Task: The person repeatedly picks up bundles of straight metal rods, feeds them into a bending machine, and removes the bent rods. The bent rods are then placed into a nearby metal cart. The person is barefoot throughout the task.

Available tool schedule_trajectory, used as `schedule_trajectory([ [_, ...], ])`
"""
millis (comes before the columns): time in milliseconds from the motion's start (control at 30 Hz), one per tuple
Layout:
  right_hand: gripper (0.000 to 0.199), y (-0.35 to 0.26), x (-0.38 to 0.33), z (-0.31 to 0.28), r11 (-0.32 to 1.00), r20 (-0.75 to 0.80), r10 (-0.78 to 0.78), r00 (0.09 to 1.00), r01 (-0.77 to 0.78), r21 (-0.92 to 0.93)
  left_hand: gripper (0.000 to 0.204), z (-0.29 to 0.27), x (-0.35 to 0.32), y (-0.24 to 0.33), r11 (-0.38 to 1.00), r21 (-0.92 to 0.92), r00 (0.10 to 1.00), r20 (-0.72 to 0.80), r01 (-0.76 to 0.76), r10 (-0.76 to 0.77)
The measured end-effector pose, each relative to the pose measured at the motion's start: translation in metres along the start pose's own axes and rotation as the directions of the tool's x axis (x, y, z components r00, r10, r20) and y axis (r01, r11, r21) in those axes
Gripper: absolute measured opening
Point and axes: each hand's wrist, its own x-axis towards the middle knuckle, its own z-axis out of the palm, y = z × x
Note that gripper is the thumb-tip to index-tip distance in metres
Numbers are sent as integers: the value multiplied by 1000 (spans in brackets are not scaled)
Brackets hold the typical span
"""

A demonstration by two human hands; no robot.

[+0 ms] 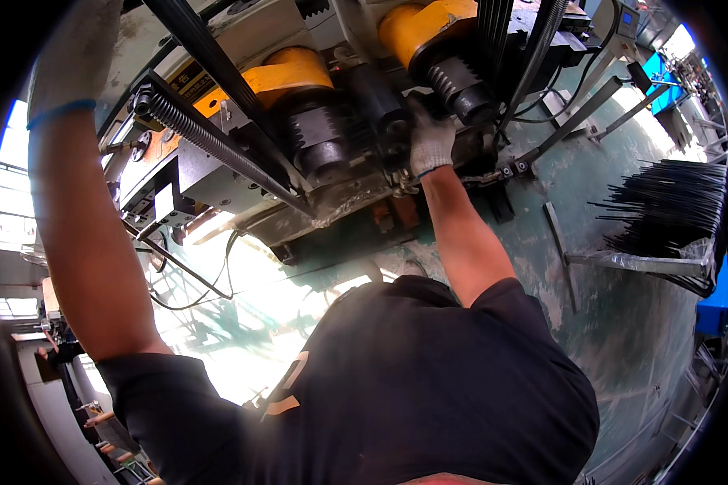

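My left hand [77, 69], in a white knit glove with a blue cuff, is raised at the upper left beside the machine. Its fingers run out of the picture at the top. My right hand [433, 144], gloved the same way, reaches into the machine between two dark toothed cylinders, the left one [319, 137] and the right one [459, 85]. It is against or close beside a dark cylindrical part [374, 95]. Blur and shadow hide its fingers, so I cannot make out a grip. Orange-yellow housings [291, 69] sit behind the cylinders.
A coil spring on a rod [218, 149] slants across the machine's left front. Black cables [233, 267] hang below it. At right, a metal rack [639, 263] carries a bundle of thin black rods [671, 202]. A control box with a small screen [628, 20] stands at the upper right.
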Motion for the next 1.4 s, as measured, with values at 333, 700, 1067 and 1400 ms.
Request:
schedule_trajectory([
  [333, 31, -29, -30, 12, 974, 34, 214, 976, -211, -86, 28, -58, 12, -160, 980, 198, 983, 184, -7, -30],
  [700, 28, -14, -14, -7, 980, 203, 179, 963, -156, -123, 29, -81, -1, -163, 992, 111, 907, 422, -56, 4],
  [1067, 28, -7, -19, -5, 961, 188, 237, 953, -202, -187, 30, -33, -47, -73, 962, 239, 967, 244, -135, 75],
  [1400, 30, 0, -10, -12, 918, 134, -99, 986, 143, -369, 31, 1, -49, -33, 969, -131, 978, 53, 207, -202],
])
